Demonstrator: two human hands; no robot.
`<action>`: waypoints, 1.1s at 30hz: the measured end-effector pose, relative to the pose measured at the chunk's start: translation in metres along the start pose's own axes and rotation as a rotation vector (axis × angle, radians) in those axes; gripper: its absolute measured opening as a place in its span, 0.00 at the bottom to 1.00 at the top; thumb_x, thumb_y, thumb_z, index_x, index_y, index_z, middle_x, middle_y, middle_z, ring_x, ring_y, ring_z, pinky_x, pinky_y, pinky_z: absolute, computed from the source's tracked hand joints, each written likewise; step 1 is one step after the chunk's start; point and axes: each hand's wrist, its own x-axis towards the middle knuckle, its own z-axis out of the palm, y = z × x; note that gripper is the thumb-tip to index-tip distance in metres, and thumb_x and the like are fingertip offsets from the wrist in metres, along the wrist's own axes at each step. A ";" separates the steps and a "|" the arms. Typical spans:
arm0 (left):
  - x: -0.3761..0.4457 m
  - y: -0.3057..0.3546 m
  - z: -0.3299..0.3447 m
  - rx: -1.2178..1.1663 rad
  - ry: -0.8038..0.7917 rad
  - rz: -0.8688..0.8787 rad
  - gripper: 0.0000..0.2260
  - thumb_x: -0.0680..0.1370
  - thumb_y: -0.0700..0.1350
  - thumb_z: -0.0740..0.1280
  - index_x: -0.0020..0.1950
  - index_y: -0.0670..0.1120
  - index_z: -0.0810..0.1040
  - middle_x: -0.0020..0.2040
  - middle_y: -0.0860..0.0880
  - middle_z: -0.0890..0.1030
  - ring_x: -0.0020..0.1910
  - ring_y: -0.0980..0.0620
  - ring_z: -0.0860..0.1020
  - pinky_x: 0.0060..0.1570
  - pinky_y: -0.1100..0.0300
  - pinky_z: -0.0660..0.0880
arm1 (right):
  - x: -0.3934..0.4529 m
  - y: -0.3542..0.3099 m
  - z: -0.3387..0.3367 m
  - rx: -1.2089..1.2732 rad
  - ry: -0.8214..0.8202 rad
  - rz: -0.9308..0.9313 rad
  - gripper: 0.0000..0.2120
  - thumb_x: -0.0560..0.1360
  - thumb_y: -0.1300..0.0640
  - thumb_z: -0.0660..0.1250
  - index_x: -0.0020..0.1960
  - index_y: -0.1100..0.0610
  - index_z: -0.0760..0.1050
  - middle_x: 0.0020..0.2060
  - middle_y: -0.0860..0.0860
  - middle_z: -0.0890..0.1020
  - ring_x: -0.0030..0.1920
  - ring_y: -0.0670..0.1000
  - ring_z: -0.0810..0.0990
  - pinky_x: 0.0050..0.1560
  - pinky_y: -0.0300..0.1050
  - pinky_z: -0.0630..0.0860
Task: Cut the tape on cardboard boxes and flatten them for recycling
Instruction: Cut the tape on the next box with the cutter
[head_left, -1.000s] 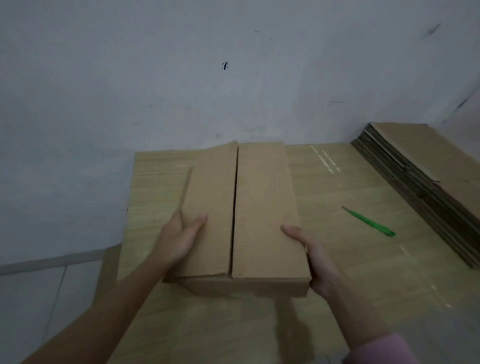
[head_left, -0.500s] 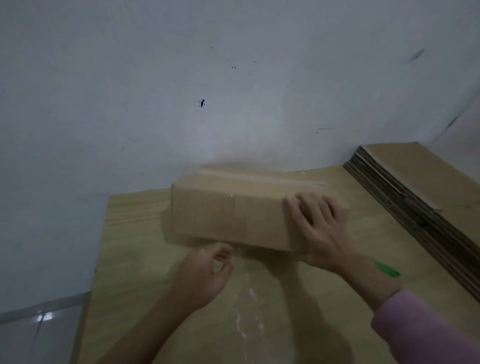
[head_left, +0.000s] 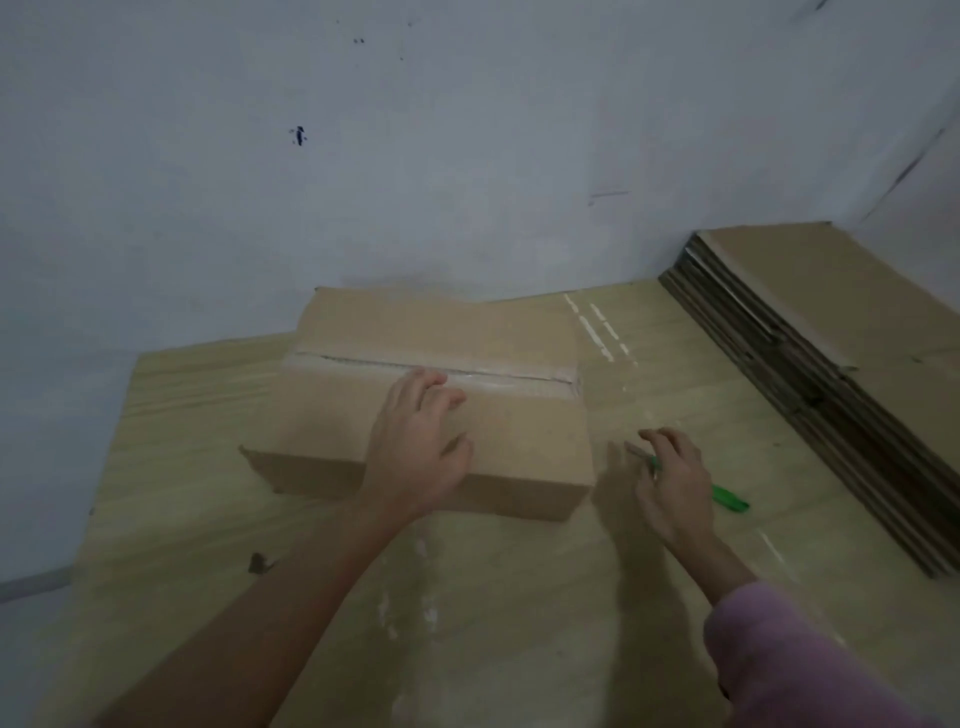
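Your left hand (head_left: 421, 447) lies flat on top of the cardboard box (head_left: 514, 426), fingers spread, tips just short of the clear tape (head_left: 498, 375) along the seam. The box sits on the wooden table (head_left: 519, 623) by the wall. Your right hand (head_left: 670, 483) hovers over the green cutter (head_left: 727, 499), fingers loosely curled; can't tell if it's gripping yet. Flattened boxes (head_left: 831, 332) stack up on the right.

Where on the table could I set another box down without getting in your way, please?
The bare table left of the box, and the near strip between both forearms. It is crowded on the right: the right hand is at the green cutter, beside the flattened stack.
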 end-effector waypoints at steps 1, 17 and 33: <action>0.002 0.007 0.008 0.051 -0.064 -0.063 0.29 0.69 0.56 0.58 0.67 0.44 0.72 0.71 0.44 0.66 0.73 0.47 0.58 0.70 0.52 0.57 | 0.002 0.015 0.000 -0.147 -0.098 0.063 0.20 0.72 0.65 0.61 0.64 0.66 0.71 0.61 0.64 0.73 0.62 0.66 0.71 0.61 0.56 0.69; -0.033 0.005 0.020 0.453 -0.295 0.057 0.40 0.72 0.74 0.40 0.77 0.51 0.56 0.77 0.53 0.54 0.76 0.51 0.52 0.68 0.55 0.50 | 0.057 -0.015 -0.034 0.311 0.122 -0.141 0.14 0.74 0.61 0.59 0.52 0.68 0.77 0.44 0.64 0.74 0.42 0.59 0.75 0.42 0.44 0.64; -0.022 -0.045 -0.040 0.326 0.085 -0.433 0.33 0.72 0.66 0.48 0.68 0.47 0.70 0.68 0.49 0.69 0.68 0.48 0.65 0.64 0.52 0.60 | 0.046 -0.195 0.016 0.389 -0.441 -0.608 0.14 0.75 0.66 0.60 0.59 0.63 0.76 0.52 0.62 0.81 0.52 0.61 0.78 0.53 0.51 0.73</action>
